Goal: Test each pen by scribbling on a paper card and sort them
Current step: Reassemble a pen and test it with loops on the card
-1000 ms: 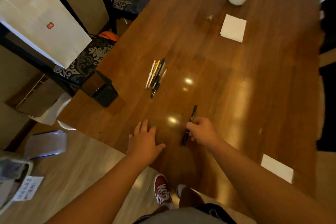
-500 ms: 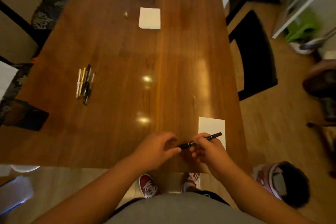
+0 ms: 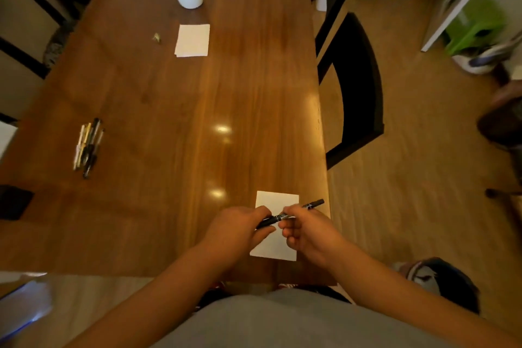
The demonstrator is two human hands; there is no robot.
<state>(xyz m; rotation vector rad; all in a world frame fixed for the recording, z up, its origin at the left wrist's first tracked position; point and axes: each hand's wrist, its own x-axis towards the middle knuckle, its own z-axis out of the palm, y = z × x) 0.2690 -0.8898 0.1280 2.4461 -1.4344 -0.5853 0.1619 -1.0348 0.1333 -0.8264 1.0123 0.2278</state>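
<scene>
I grip the black pen point(image 3: 288, 215) in both hands point(image 3: 240, 227) point(image 3: 306, 230), its axis running eight to two o'clock above the card point(image 3: 278, 200).

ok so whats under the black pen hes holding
A white paper card lies flat on the table beneath the black pen, which the left hand and right hand grip. The hands cover the card's middle, so any marks there are hidden.
</scene>
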